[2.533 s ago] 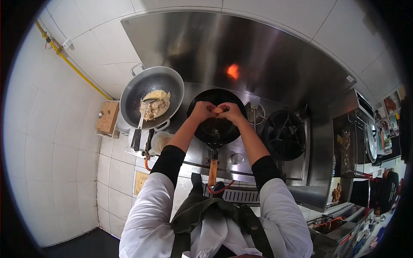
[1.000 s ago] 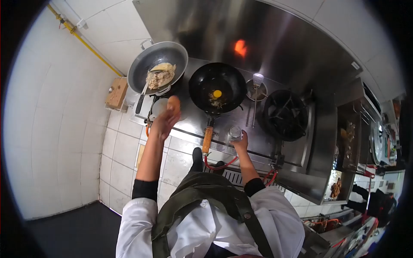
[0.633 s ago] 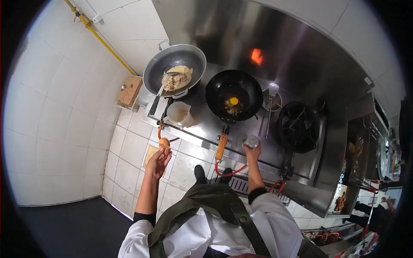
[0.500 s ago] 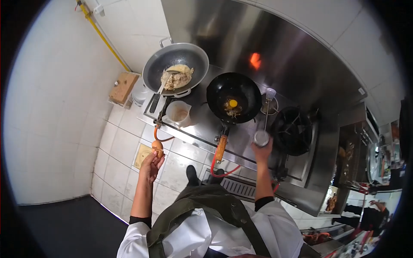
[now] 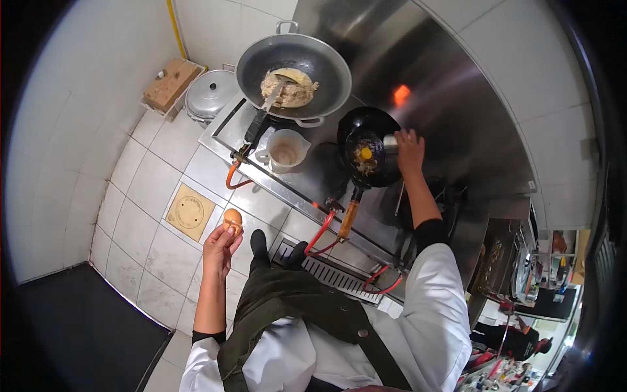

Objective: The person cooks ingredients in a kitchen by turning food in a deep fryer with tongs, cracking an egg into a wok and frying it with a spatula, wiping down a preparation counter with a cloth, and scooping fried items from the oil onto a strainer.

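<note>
My left hand [image 5: 221, 243] holds brown eggshells [image 5: 232, 219] between its fingers, over the floor in front of the stove. My right hand [image 5: 410, 151] grips a small clear cup [image 5: 390, 142] tilted at the right side of the black pan [image 5: 354, 122]. A whole egg yolk [image 5: 366, 153] lies in that pan beside some browned bits. The pan's wooden handle [image 5: 349, 219] points toward me. To the left, a large grey wok [image 5: 330, 68] holds a pale, lumpy food [image 5: 287, 91], and a spatula [image 5: 270, 104] rests in it.
A plastic jug [image 5: 285, 150] stands on the stove's left front. Left of the stove are a lidded pot [image 5: 212, 93] and a wooden box [image 5: 172, 83]. Red hoses [image 5: 320, 235] hang along the front edge. Another person [image 5: 513, 341] is far off at the lower right.
The egg has dropped into the pan. My left hand has moved away left with the shells; my right has picked up the cup and brought it to the pan. The camera view has turned.
</note>
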`<action>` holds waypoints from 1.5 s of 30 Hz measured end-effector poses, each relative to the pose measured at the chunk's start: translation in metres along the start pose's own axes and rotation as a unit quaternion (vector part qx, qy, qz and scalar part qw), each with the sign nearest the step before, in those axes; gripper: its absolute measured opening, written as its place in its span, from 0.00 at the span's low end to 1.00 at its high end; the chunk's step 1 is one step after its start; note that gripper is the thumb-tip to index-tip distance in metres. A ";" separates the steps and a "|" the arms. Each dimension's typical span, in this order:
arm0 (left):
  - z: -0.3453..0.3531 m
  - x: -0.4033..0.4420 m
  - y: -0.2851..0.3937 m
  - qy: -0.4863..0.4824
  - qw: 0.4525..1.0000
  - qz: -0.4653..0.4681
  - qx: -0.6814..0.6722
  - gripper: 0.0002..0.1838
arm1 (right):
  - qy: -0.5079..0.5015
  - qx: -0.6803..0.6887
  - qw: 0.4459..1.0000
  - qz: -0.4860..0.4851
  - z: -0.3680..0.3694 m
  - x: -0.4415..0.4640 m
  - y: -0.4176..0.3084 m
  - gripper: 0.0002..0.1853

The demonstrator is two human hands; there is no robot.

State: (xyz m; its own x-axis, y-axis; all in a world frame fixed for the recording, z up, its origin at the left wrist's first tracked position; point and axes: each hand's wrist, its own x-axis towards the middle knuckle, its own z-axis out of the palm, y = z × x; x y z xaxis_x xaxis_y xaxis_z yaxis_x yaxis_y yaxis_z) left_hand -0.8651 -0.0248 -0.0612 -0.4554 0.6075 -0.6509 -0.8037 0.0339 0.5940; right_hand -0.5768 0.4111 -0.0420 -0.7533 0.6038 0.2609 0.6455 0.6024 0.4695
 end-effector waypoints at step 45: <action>-0.005 0.022 0.021 -0.002 0.999 -0.018 0.033 0.16 | -0.125 0.001 0.981 0.148 -0.006 -0.012 -0.018 0.34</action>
State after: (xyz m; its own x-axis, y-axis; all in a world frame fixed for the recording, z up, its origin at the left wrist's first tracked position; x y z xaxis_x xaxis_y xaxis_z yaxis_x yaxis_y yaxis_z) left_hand -0.8940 -0.0151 -0.0658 -0.4253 0.6076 -0.6708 -0.7922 0.1085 0.6005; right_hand -0.5807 0.3899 -0.0486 -0.4786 0.8612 0.1710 0.8317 0.3823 0.4026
